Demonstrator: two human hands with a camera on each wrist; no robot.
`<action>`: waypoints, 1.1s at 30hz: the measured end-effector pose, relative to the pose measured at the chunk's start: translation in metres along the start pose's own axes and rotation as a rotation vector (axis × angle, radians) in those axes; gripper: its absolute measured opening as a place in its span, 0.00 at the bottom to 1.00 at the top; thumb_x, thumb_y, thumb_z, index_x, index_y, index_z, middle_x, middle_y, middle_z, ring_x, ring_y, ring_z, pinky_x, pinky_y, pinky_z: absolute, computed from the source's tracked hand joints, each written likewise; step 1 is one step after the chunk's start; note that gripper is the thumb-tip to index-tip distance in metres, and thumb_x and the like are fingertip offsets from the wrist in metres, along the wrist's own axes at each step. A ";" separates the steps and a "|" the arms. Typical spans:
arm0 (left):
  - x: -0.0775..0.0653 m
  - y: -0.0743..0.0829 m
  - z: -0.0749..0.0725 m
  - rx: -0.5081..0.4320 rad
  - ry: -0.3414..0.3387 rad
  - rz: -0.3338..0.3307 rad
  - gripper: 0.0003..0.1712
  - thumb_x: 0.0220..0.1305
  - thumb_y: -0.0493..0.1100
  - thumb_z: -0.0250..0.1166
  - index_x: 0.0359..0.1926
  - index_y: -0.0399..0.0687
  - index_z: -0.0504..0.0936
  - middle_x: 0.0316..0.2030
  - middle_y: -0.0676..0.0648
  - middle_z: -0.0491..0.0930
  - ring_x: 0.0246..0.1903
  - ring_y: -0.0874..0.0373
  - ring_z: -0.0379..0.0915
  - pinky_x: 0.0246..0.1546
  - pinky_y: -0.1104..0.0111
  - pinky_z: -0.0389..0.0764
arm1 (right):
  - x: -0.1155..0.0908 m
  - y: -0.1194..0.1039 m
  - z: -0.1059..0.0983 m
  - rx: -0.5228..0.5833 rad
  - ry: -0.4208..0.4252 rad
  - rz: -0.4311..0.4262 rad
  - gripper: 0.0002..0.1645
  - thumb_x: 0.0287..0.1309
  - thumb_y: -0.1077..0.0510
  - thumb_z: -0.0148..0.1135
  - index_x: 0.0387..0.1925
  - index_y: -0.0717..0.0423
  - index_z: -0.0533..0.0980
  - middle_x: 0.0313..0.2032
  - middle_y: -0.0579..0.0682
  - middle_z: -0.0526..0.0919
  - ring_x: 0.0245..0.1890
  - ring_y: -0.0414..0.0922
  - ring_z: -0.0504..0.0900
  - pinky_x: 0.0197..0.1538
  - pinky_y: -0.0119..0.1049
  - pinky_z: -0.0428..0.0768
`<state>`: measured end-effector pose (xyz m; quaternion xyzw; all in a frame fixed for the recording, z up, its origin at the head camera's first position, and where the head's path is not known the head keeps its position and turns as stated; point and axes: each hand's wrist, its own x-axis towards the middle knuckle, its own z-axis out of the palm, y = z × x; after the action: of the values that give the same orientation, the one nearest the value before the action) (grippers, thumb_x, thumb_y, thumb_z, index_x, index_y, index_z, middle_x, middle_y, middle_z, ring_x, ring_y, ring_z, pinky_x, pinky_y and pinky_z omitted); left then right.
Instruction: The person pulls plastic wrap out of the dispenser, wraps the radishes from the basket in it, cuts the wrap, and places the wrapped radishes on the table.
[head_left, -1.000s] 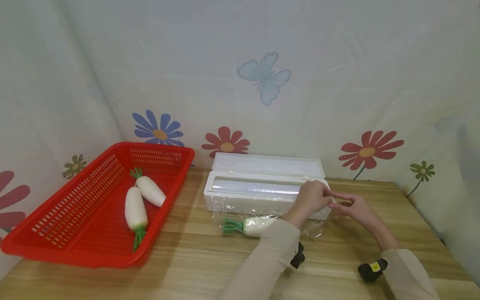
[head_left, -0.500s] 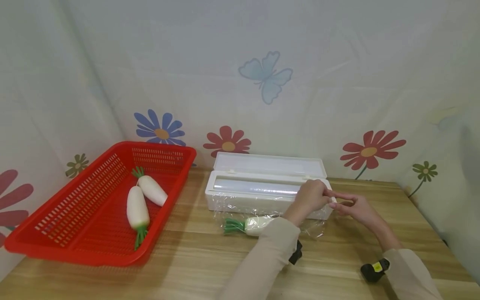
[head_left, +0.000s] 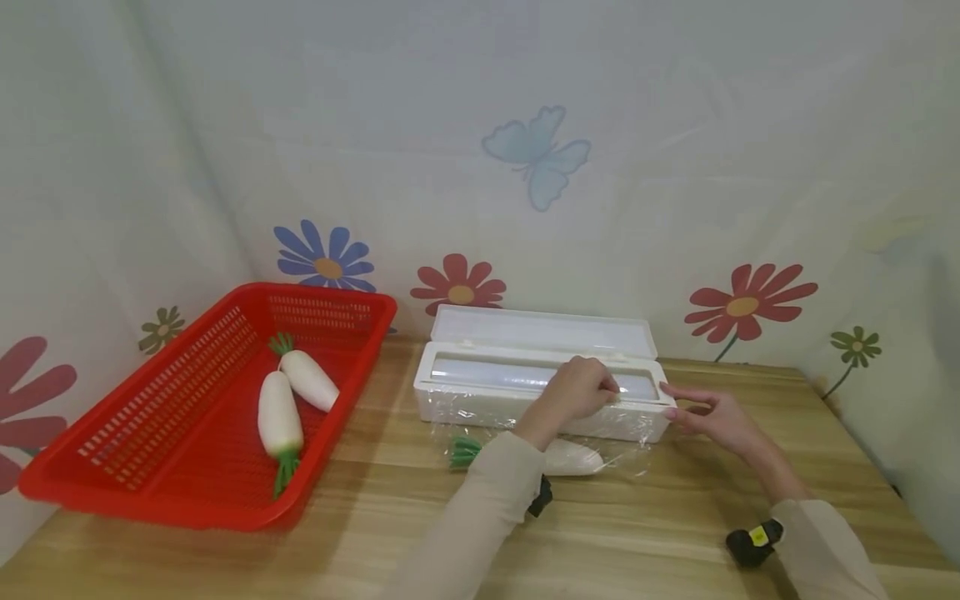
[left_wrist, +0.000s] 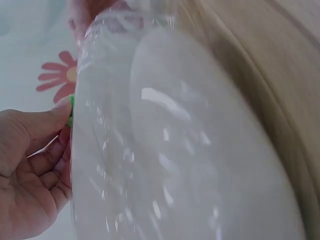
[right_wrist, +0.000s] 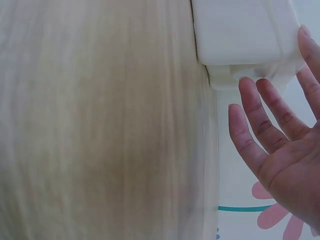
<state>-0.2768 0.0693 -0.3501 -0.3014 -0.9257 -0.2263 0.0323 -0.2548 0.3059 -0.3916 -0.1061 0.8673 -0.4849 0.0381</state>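
The open white cling film box (head_left: 480, 404) stands on the table with its roll (head_left: 495, 373) showing. My left hand (head_left: 573, 392) is over the middle of its front edge; the left wrist view shows thumb and finger pinching a small green slide cutter (left_wrist: 71, 111). My right hand (head_left: 712, 417) holds the box's right end between thumb and index finger, the other fingers stretched out in the right wrist view. Clear film (left_wrist: 110, 165) hangs from the box front over a white radish (head_left: 573, 457) with green stalks, partly hidden by my left forearm.
On the left a red plastic basket (head_left: 183, 514) holds two more white radishes (head_left: 279, 412). The box's raised lid (head_left: 547, 331) stands near the flower-printed cloth (head_left: 375, 167) behind the table (head_left: 622, 533).
My left hand has slid left along the box's front edge, away from the right end. The right hand has stayed at that end. More of the radish's right tip shows.
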 end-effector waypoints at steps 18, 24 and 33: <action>-0.063 -0.084 -0.048 -0.062 0.034 -0.044 0.07 0.56 0.40 0.64 0.36 0.47 0.85 0.32 0.52 0.83 0.34 0.62 0.77 0.40 0.70 0.75 | -0.001 0.002 -0.004 -0.025 -0.018 0.014 0.34 0.55 0.50 0.61 0.60 0.63 0.64 0.60 0.70 0.61 0.45 0.58 0.78 0.39 0.41 0.81; -0.079 -0.105 -0.061 -0.033 0.079 -0.073 0.07 0.53 0.39 0.67 0.35 0.47 0.86 0.29 0.53 0.83 0.34 0.59 0.74 0.40 0.67 0.75 | -0.005 0.003 -0.010 -0.040 -0.007 0.027 0.34 0.56 0.50 0.61 0.60 0.63 0.65 0.60 0.70 0.62 0.44 0.56 0.79 0.38 0.41 0.81; -0.094 -0.124 -0.065 -0.003 0.133 -0.084 0.07 0.53 0.39 0.67 0.35 0.48 0.86 0.30 0.54 0.82 0.35 0.57 0.70 0.40 0.66 0.73 | -0.003 0.000 -0.007 -0.034 -0.015 0.025 0.34 0.55 0.50 0.62 0.59 0.62 0.66 0.59 0.69 0.64 0.42 0.53 0.80 0.38 0.40 0.81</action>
<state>-0.2755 -0.0990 -0.3601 -0.2466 -0.9330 -0.2483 0.0836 -0.2535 0.3120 -0.3884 -0.0994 0.8764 -0.4686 0.0486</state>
